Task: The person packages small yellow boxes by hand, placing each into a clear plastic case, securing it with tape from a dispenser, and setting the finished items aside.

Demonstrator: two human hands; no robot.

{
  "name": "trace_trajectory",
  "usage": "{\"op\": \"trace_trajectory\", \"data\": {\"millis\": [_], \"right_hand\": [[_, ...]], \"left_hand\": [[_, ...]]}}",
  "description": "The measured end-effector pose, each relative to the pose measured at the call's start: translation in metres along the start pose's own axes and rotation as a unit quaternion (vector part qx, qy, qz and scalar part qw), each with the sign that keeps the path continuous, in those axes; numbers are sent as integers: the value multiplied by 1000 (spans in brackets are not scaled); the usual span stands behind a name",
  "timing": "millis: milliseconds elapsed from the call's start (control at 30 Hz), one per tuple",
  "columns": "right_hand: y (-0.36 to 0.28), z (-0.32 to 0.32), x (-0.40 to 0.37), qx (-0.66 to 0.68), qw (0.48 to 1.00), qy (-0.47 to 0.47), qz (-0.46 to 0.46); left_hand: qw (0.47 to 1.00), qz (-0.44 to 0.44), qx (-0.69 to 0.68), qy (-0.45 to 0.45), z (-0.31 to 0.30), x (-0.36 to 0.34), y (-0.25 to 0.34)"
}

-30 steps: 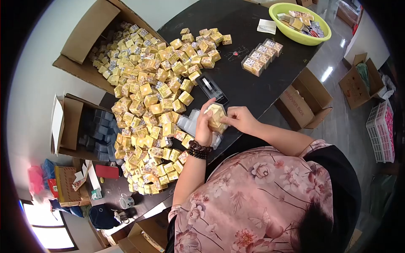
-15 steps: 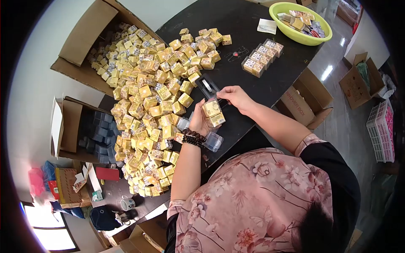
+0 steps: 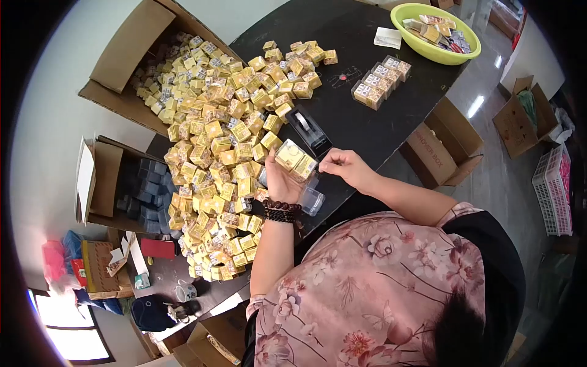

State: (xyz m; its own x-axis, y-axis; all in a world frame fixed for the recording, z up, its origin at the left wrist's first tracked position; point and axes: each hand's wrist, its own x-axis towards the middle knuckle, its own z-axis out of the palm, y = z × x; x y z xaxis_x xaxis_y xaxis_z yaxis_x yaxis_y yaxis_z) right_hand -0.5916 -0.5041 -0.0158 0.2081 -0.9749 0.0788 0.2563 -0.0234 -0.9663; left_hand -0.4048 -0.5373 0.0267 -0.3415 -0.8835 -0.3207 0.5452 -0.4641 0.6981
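Observation:
My left hand point(image 3: 282, 182), with dark beads at the wrist, is closed round a clear pack of yellow boxes point(image 3: 295, 159). My right hand point(image 3: 343, 166) is pinched just right of the pack; anything between its fingertips is too small to make out. A black tape dispenser point(image 3: 309, 131) stands behind the pack on the black table point(image 3: 342, 37). Below the pack, near the table edge, lies an empty clear case point(image 3: 312, 202). A large heap of small yellow boxes point(image 3: 227, 158) spreads to the left of my hands.
A cardboard box of yellow boxes point(image 3: 125, 48) lies tipped at the back left, above a carton of clear cases point(image 3: 113, 177). Several filled packs point(image 3: 381, 82) stand in a row at the back right, near a paper slip point(image 3: 387, 38) and a green basin point(image 3: 437, 56).
The pack in my left hand has shifted slightly left and tilted. My right hand has moved down and a little right, away from the tape dispenser, now more exposed.

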Motion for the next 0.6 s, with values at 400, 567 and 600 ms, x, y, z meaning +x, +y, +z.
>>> {"op": "trace_trajectory", "data": {"millis": [400,567,600], "right_hand": [[-4,2,-13,-206,972,-27,-112],[3,-2,-28,298,929,-190,109],[-12,-2,-32,372,894,-186,170]], "left_hand": [[963,-35,-251,-94,21,-20,-28],[975,18,-214,-63,30,-33,-33],[987,43,-138,-68,27,-32,-37]]}}
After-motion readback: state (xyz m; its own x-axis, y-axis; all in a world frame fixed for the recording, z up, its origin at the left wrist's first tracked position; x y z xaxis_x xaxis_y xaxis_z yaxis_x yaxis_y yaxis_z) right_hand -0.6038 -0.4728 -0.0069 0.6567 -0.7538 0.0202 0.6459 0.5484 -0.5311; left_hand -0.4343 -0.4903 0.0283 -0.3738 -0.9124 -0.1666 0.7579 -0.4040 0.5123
